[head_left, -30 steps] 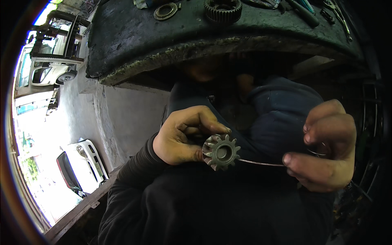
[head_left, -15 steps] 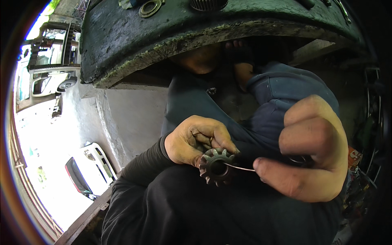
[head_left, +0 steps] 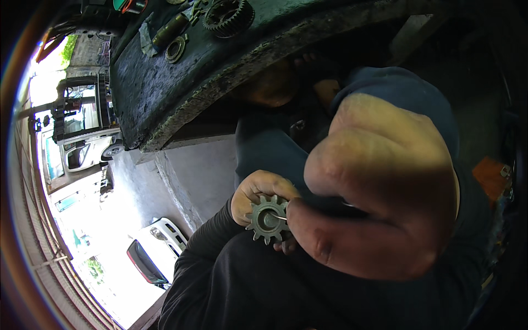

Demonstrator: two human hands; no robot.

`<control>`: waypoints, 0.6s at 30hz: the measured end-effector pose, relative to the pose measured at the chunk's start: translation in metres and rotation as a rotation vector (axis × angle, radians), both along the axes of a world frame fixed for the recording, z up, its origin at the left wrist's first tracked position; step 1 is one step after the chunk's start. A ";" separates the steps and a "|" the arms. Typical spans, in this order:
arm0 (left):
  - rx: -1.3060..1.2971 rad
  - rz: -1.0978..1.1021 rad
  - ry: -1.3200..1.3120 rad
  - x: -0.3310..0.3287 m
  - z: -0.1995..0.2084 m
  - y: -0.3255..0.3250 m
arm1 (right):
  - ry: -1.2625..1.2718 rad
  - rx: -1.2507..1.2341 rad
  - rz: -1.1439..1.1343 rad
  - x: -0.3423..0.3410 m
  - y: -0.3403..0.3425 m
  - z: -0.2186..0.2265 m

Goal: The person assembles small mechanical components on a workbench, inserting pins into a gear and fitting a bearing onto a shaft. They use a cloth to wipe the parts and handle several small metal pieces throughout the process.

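Observation:
A small grey bevel gear (head_left: pixel 256 223) with a round bore sits above my lap. My left hand (head_left: pixel 252 190) is closed around its far and left side, with fingertips showing below the gear. From the pinched fingers of my right hand (head_left: pixel 379 192) a thin bent wire (head_left: pixel 279 218) runs into the bore. Another glint of metal shows within the curled right fingers. My right hand is large and close to the camera, and its fingertips lie beside the gear's right edge, hiding part of it.
A dark, worn workbench (head_left: pixel 148 93) spans the top. On it lie a large toothed gear (head_left: pixel 230 25), a metal ring (head_left: pixel 175 50) and a brassy cylinder (head_left: pixel 170 32). An orange piece (head_left: pixel 490 177) lies at right. White vehicles stand outside at left, one a car (head_left: pixel 157 250).
My right hand has come left, close against the gear, and less wire shows between them. The gear's toothed face now turns more toward the camera. The view has tilted and shifted.

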State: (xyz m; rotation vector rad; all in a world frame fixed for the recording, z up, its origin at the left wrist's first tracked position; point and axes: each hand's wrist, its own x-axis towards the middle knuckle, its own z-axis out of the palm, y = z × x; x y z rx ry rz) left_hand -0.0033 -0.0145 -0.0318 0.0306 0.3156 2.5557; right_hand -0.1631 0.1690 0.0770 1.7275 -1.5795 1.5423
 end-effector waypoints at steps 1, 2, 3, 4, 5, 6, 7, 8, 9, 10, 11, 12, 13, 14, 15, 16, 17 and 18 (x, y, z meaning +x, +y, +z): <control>0.053 -0.023 0.001 0.000 -0.003 0.002 | -0.010 0.000 -0.021 0.001 0.001 0.000; 0.102 -0.039 0.001 0.001 -0.005 0.002 | 0.008 -0.016 -0.021 0.000 0.000 -0.001; 0.199 -0.035 0.045 0.005 -0.020 0.009 | 0.025 -0.032 -0.022 -0.002 -0.001 -0.001; 0.233 -0.016 0.053 0.008 -0.021 0.010 | 0.043 -0.048 -0.022 -0.004 -0.002 -0.002; 0.271 -0.003 0.059 0.007 -0.020 0.014 | 0.061 -0.059 -0.027 -0.005 -0.002 -0.003; 0.245 0.027 0.029 0.010 -0.010 0.016 | 0.074 -0.068 -0.034 -0.005 -0.002 -0.004; 0.215 0.047 0.034 0.008 -0.002 0.018 | 0.086 -0.077 -0.042 -0.005 -0.002 -0.006; 0.181 0.075 0.037 0.007 0.006 0.019 | 0.090 -0.087 -0.044 -0.004 -0.003 -0.007; 0.142 0.094 0.074 0.003 0.009 0.020 | 0.099 -0.090 -0.039 -0.003 -0.005 -0.008; 0.115 0.091 0.073 0.003 0.010 0.018 | 0.108 -0.096 -0.033 -0.003 -0.007 -0.009; 0.095 0.074 0.077 0.000 0.010 0.018 | 0.127 -0.087 -0.033 -0.002 -0.005 -0.007; 0.087 0.034 0.043 0.000 0.009 0.014 | 0.126 -0.092 -0.047 0.000 -0.004 -0.006; -0.020 0.000 0.041 0.003 0.007 0.010 | 0.126 -0.097 -0.062 0.002 -0.003 -0.005; -0.134 -0.025 0.035 0.008 0.004 0.005 | 0.097 -0.125 -0.074 0.008 -0.006 -0.007; -0.242 -0.056 0.028 0.011 0.004 0.000 | 0.116 -0.168 -0.065 0.009 -0.010 -0.010; -0.333 -0.043 0.021 0.013 0.006 0.003 | 0.134 -0.211 -0.057 0.009 -0.014 -0.012; -0.353 -0.078 0.025 0.008 0.012 0.001 | 0.203 -0.263 -0.028 0.003 -0.020 -0.016; -0.373 -0.117 0.032 0.001 0.018 0.000 | 0.226 -0.270 -0.023 0.001 -0.020 -0.016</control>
